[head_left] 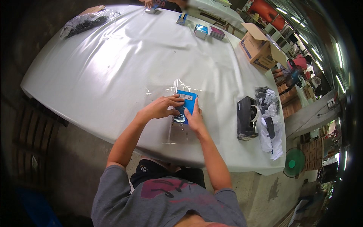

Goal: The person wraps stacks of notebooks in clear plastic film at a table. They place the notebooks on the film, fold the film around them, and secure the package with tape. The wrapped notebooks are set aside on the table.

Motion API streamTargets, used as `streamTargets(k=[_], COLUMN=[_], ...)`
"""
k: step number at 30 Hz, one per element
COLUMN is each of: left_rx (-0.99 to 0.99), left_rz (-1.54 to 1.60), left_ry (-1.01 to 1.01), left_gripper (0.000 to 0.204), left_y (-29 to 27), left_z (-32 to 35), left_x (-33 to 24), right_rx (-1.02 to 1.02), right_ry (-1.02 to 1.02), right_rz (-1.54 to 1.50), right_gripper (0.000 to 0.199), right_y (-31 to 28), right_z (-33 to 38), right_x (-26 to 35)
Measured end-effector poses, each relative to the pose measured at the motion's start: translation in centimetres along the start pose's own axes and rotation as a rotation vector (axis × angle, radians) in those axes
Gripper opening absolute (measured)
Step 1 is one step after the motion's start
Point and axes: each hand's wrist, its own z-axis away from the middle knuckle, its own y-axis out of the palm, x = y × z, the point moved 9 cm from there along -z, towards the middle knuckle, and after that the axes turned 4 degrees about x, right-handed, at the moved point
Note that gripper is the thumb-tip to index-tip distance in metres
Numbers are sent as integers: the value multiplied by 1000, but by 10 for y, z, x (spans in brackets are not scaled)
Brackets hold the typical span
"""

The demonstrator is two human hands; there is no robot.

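Bagging step | blue box (186, 101) in clear bag (180, 125), table (113, 68) near edge | left hand (160, 108) at 9 pinching box, right hand (194, 117) at 5 flat on it | next: seat box deeper, judged.

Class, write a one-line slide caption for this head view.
Both hands, left and right, press a blue box inside a clear bag on a white table.
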Motion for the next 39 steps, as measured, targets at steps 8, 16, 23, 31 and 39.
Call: streamTargets(k=[8,16,23,31,39], left_rx=[138,68,74,170,239], left_rz=[-328,-422,-445,-362,-282], left_ry=[-168,-159,-177,-239,-299], left_gripper=[81,80,83,90,80], left_y=[16,17,18,29,30], left_z=[12,14,10,2,-4], left_x=[1,-5,-6,-3,3], right_rx=[151,-5,19,-1,109], right_ry=[-144,-334,-325,-307,-225], right_rz=[-604,-225,-181,-112,-657], right_gripper=[86,83,82,90,75], right_y=[-10,-15,-13,-9,-8], right_z=[36,31,21,34,11], right_x=[32,17,12,17,-20])
